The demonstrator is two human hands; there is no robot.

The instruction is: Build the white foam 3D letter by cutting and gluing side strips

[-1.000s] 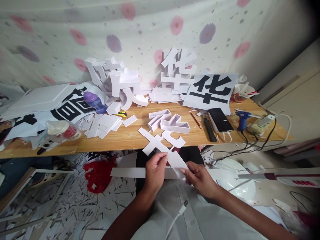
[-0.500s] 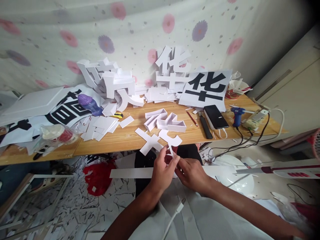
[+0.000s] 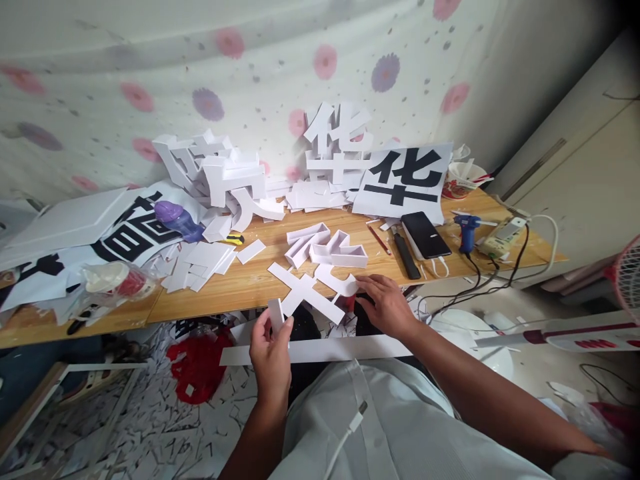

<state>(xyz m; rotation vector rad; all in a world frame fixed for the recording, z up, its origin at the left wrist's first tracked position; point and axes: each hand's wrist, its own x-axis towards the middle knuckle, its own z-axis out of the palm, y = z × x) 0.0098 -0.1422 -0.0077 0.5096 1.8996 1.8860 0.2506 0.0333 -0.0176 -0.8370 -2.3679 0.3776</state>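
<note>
My left hand (image 3: 271,347) is closed round a small white foam strip (image 3: 276,315), held upright below the table's front edge. My right hand (image 3: 384,303) rests with fingers curled on the lower right end of a flat white cut-out character (image 3: 311,288) that lies at the front edge of the wooden table (image 3: 260,263). A long white strip (image 3: 330,349) lies across my lap beneath both hands. Just behind the cut-out stand white box-shaped letter pieces (image 3: 327,247).
Piled white foam characters (image 3: 225,177) and printed black-on-white sheets (image 3: 400,180) fill the table's back. A phone (image 3: 425,235), black knife (image 3: 405,252), pencil (image 3: 380,240), blue glue gun (image 3: 467,229), power strip (image 3: 503,235) and cables sit right. A purple bottle (image 3: 175,219) lies left. Scraps litter the floor.
My hands have parted: the left pulled down and left holding a small strip, the right moved up onto the cut-out, which now lies on the table edge.
</note>
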